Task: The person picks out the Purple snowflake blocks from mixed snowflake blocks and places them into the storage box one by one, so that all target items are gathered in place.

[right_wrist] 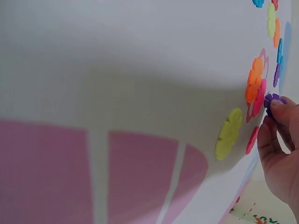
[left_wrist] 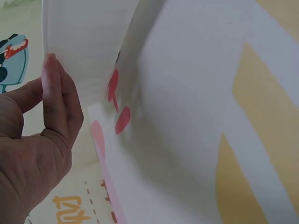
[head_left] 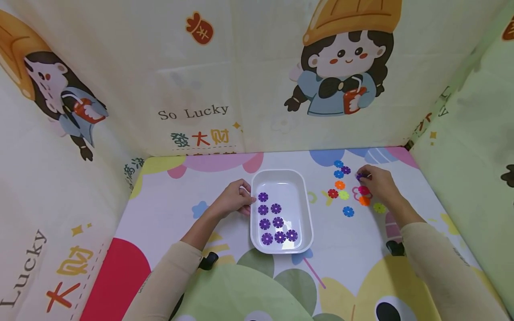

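Observation:
A white rectangular tray point(head_left: 282, 176) stands in the middle of the table with several purple flower-shaped discs point(head_left: 278, 222) lying in its left and lower parts. My left hand point(head_left: 234, 198) holds the tray's left rim; in the left wrist view its fingertips meet the tray's outer side point(left_wrist: 88, 42). At the right, my right hand point(head_left: 377, 180) pinches one purple flower disc point(right_wrist: 272, 102) between thumb and fingers. Beneath and beside that hand lie a pink disc point(head_left: 363, 190), an orange disc point(head_left: 364, 201) and a yellow-green disc point(head_left: 379, 208).
Between the tray and my right hand are more loose discs: blue ones point(head_left: 348, 211), a red one point(head_left: 333, 193), an orange one point(head_left: 339, 185) and a loose purple one point(head_left: 346, 170). A patterned cloth point(head_left: 160, 200) covers the table. Printed cloth walls point(head_left: 257, 89) enclose the back and sides.

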The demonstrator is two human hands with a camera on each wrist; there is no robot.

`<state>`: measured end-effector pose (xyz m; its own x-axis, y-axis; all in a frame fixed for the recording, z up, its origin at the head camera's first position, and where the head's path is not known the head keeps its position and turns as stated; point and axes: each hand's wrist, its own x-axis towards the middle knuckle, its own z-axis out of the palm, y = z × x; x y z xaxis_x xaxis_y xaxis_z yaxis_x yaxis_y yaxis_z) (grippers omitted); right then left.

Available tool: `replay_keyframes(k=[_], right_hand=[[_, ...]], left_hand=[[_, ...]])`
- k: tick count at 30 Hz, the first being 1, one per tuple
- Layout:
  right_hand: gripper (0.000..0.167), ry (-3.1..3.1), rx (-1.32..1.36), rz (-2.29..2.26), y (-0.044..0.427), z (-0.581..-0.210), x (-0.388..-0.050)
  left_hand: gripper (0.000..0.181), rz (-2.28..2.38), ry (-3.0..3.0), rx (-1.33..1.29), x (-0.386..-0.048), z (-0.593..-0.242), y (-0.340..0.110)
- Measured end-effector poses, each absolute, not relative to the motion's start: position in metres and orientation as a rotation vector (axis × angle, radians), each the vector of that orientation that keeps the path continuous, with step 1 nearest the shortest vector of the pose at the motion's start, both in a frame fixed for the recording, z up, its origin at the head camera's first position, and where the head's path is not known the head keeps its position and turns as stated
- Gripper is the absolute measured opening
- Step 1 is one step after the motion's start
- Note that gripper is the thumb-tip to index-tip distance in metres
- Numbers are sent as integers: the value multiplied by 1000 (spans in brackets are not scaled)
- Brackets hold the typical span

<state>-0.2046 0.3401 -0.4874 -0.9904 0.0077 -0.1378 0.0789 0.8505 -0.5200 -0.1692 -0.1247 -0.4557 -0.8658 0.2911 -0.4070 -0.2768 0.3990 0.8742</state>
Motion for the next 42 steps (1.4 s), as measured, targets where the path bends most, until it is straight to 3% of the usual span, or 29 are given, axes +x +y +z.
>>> replay_keyframes(k=[26, 42], right_hand=[[32, 2867, -104, -893, 318, -459, -202], [28, 2866, -435, -917, 278, -426, -195]], left_hand=[[31, 1481, 2162, 16, -168, -454, -125], [32, 1491, 2168, 16, -170, -459, -126]])
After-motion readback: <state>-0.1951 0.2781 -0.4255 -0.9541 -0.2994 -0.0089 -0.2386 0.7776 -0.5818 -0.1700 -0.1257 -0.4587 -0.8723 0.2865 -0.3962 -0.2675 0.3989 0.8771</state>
